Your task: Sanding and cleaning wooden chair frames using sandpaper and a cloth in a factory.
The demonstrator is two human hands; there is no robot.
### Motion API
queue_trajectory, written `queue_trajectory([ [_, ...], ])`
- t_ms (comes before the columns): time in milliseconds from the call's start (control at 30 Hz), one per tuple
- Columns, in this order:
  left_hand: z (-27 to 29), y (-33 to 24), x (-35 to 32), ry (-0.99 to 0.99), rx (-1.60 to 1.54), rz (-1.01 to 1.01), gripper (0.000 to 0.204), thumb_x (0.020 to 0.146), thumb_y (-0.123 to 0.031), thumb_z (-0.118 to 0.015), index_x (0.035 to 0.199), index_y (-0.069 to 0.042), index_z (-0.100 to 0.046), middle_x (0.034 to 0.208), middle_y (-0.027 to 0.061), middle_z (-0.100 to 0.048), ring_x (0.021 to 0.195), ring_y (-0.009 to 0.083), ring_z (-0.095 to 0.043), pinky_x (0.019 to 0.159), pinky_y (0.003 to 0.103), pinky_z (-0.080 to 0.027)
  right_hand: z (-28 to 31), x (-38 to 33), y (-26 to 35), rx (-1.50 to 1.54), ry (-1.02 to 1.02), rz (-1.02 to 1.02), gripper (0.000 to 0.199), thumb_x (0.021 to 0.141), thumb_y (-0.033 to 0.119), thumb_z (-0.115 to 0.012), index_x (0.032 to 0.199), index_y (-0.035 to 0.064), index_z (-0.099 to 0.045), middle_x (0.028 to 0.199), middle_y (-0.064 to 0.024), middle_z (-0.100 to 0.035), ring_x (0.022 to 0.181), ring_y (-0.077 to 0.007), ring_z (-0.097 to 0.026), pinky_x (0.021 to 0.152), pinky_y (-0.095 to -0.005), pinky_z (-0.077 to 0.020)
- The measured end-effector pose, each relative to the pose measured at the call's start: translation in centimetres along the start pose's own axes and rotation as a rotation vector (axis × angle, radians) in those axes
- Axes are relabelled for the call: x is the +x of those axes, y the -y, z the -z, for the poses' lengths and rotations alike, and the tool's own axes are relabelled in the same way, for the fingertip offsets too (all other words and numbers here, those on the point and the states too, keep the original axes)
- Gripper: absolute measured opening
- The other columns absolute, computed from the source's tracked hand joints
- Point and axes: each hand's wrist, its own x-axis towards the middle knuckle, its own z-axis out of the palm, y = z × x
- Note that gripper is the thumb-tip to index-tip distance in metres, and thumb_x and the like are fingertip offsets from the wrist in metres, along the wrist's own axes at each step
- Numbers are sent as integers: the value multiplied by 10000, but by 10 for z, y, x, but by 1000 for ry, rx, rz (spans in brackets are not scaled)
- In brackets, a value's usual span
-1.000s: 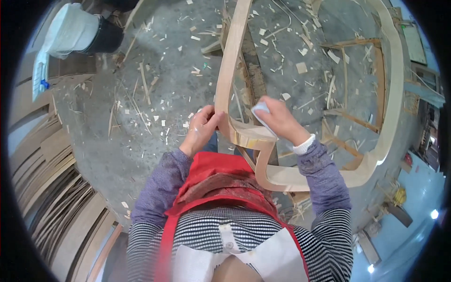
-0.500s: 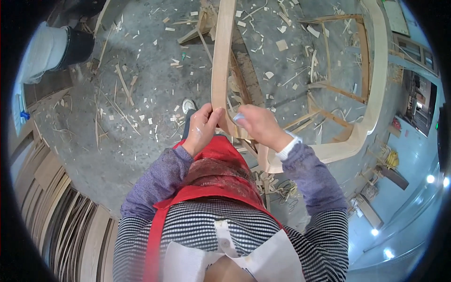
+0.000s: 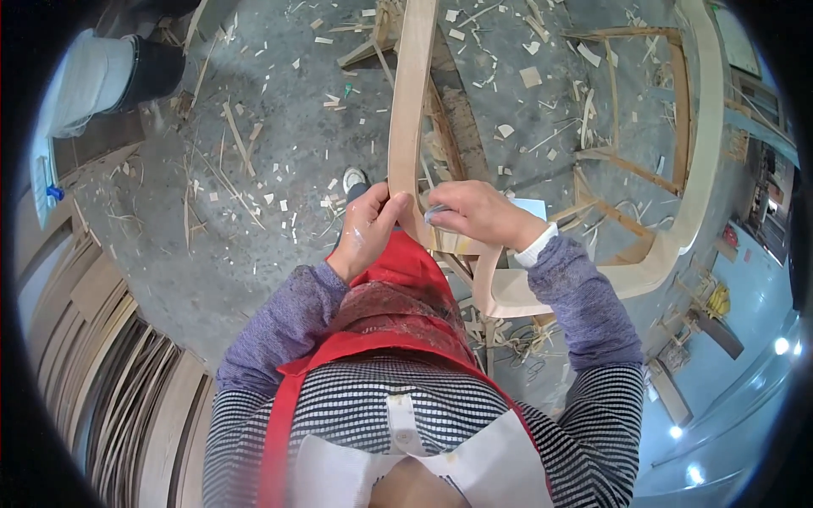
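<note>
A pale, curved wooden frame (image 3: 411,110), positioned before the red cloth apron (image 3: 415,275), is gripped at its near bend by the left hand (image 3: 370,230); a small greyish pad (image 3: 436,212), partly hidden, is pinched in the right hand (image 3: 484,213). Smoothing seems to be in hand; a steady grip is called for. Farther left, a black rounded bucket (image 3: 158,72) and a whitish plastic container (image 3: 106,72) are seen, their contents hidden.

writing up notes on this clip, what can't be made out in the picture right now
Head view: full shape of the pale item, mostly covered by the right hand.
Head view: fingertips of the left hand, behind the wooden frame.
Head view: far end of the wooden frame, cut off by the top edge.
Head view: smallest floor scraps, too small to identify.
</note>
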Motion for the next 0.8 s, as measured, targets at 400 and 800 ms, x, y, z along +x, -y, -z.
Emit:
queue_trajectory([
  [400, -8, -1, -6, -60, 57, 29, 242, 987, -207, -591, 1025, 26, -644, 834, -18, -619, 784, 57, -524, 711, 244, -471, 33, 0, -6, -234, 474, -138, 182, 844, 170, -625, 940, 22, -580, 887, -197, -629, 867, -416, -612, 712, -492, -473],
  [800, -13, 0, -9, -101, -23, 44, 242, 999, -204, -571, 1054, 21, -642, 895, -24, -623, 833, 53, -526, 755, 238, -465, 11, -11, -20, -148, 281, -42, 256, 824, 236, -670, 903, 8, -585, 881, -202, -644, 842, -425, -612, 720, -498, -476],
])
